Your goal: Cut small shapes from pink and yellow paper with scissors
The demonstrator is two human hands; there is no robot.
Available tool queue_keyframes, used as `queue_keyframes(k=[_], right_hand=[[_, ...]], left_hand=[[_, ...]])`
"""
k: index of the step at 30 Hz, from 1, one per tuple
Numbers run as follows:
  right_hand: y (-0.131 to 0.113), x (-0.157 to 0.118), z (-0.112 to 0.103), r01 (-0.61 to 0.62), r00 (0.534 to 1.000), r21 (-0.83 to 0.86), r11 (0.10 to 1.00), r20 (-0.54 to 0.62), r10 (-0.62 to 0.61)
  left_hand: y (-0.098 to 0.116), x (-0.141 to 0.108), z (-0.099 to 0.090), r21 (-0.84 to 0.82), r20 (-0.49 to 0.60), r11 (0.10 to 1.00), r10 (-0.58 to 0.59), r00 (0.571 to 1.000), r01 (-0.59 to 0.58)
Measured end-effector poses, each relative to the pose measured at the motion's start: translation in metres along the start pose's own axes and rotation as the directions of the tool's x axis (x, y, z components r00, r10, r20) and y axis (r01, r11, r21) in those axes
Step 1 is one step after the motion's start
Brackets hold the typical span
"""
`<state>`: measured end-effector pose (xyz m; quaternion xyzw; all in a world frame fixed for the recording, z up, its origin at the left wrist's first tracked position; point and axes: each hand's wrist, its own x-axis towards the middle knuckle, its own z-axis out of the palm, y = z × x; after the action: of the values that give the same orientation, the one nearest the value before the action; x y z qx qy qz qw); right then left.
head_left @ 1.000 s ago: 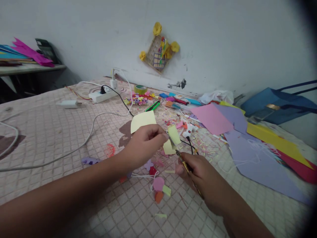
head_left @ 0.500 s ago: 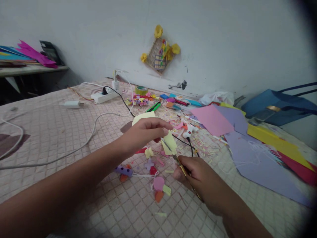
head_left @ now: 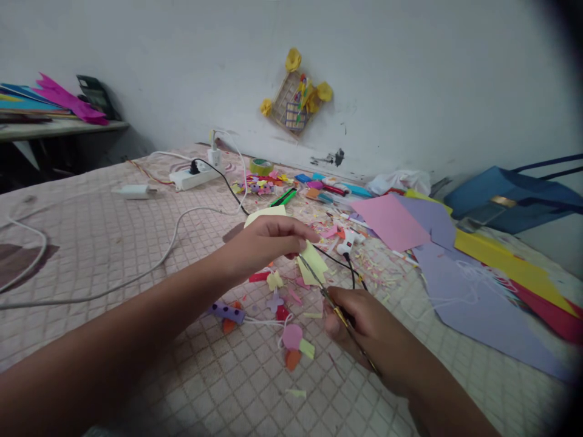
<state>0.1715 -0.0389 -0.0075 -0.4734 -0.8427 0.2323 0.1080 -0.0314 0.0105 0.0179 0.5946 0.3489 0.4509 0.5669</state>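
Note:
Pinched in my left hand [head_left: 277,240] is a piece of pale yellow paper [head_left: 313,264] that hangs below the fingertips. My right hand [head_left: 357,321] is wrapped round gold-handled scissors [head_left: 339,312], whose blades point up and left and lie against the paper. A larger pale yellow sheet [head_left: 266,212] shows behind my left hand, partly hidden by it. Below the hands lie a pink paper circle [head_left: 292,335], an orange paper shape [head_left: 293,359], a yellow paper flower [head_left: 274,280] and a purple dotted roll [head_left: 228,312] with white string.
A white glue gun [head_left: 348,241] with a black cord lies among paper scraps beyond my right hand. A green cutter [head_left: 283,197], tape roll [head_left: 261,167] and power strip [head_left: 194,176] are farther back. Purple sheets [head_left: 483,309] and a blue bag [head_left: 514,197] are at right.
The scissor blades look closer together and lie nearer the left edge of the paper. My right hand has shifted very slightly; my left hand keeps its hold on the paper.

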Motion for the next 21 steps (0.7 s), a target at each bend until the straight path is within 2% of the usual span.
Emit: queue_keyframes(k=[11, 16, 21], right_hand=[[-0.0022, 0.0001, -0.0019, 0.001, 1.000, 0.001, 1.000, 0.010, -0.001], [-0.0034, 0.0001, -0.0011, -0.008, 1.000, 0.052, 0.999, -0.002, 0.008], [-0.0053, -0.0015, -0.0016, -0.041, 0.999, 0.103, 0.994, -0.022, 0.043]], left_hand=[[0.0032, -0.0034, 0.0027, 0.178, -0.037, 0.982, 0.073, 0.997, -0.065], [-0.0005, -0.0026, 0.0053, 0.142, -0.071, 0.990, 0.029, 0.997, -0.019], [-0.0048, -0.0014, 0.0056, 0.052, -0.031, 0.999, 0.005, 0.999, -0.003]])
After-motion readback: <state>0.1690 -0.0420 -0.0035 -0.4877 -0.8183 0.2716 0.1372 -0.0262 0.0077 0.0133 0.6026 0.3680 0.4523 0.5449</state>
